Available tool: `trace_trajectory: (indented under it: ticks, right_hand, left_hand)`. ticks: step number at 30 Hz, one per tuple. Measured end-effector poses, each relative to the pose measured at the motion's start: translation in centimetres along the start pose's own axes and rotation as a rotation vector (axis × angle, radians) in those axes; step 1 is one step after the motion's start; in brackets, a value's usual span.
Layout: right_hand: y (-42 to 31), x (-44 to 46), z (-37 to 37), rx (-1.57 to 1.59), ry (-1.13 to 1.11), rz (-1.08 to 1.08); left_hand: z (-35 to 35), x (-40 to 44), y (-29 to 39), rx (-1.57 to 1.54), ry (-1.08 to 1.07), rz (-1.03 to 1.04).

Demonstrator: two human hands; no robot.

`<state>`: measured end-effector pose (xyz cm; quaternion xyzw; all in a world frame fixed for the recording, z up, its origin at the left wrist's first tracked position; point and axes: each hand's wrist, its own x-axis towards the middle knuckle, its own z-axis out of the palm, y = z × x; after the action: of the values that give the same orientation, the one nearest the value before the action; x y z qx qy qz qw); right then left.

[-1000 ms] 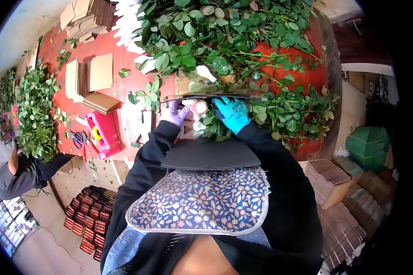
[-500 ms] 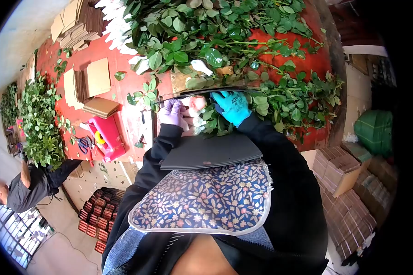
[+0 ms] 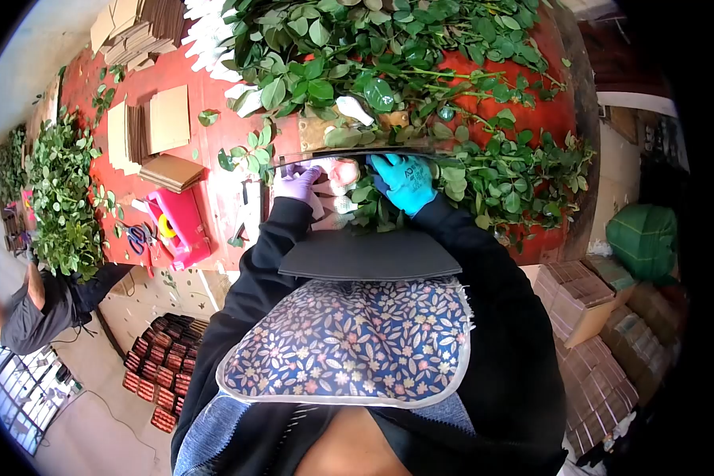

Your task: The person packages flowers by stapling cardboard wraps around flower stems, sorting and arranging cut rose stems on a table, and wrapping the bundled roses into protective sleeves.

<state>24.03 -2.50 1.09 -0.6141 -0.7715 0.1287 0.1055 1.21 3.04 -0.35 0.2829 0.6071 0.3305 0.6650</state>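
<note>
A thin dark sheet (image 3: pixel 357 152) stands nearly edge-on across the work spot. My left hand (image 3: pixel 296 184), in a purple glove, has its fingers closed at the sheet's left part. In a teal glove, my right hand (image 3: pixel 404 182) is bent against the sheet right of centre; its fingertips are partly hidden. Between the hands lie a pale pink rose head (image 3: pixel 343 172), a white netted bud (image 3: pixel 341 205) and green leaves (image 3: pixel 366 197). A stack of black sheets (image 3: pixel 369 258) lies closest to my body, over the floral apron (image 3: pixel 349 341).
Leafy stems (image 3: pixel 333 71) cover the red table (image 3: pixel 238 87) at the back and right. To the left are cardboard pieces (image 3: pixel 170 119), a pink tape dispenser (image 3: pixel 178 226) and scissors (image 3: pixel 140 238). Another person (image 3: pixel 36 309) stands at far left. Boxes (image 3: pixel 575 293) are stacked at right.
The sheet's left end has risen slightly with my left hand, so its edge lies more level. My right hand stays nearly in place. The view has shifted a little.
</note>
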Motion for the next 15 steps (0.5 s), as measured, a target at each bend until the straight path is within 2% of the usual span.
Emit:
trace_trajectory:
  ticks: [2,4,7,11,13,14,15]
  right_hand:
    - [0.2,0.1,0.3,0.021,0.04,-0.032]
    - [0.2,0.0,0.4,0.018,0.047,-0.034]
    - [0.0,-0.3,0.5,0.007,0.081,-0.051]
    - [-0.1,-0.5,0.8,-0.021,0.093,-0.056]
    - [0.1,-0.3,0.8,-0.013,0.101,-0.058]
    - [0.1,0.0,0.7,-0.007,0.11,-0.06]
    - [0.0,0.0,0.8,-0.004,0.103,-0.063]
  left_hand:
    - [0.4,-0.8,0.9,-0.092,0.0,-0.06]
    - [-0.2,-0.9,0.4,-0.323,0.007,-0.062]
    - [-1.5,-1.6,0.8,-0.381,-0.038,-0.1]
    - [-2.1,-1.3,0.4,-0.371,-0.086,-0.127]
    - [-2.4,-0.9,1.7,-0.174,-0.106,-0.258]
    - [0.0,-2.0,3.3,-0.192,-0.055,-0.137]
    - [0.0,-0.8,1.6,-0.158,-0.042,-0.087]
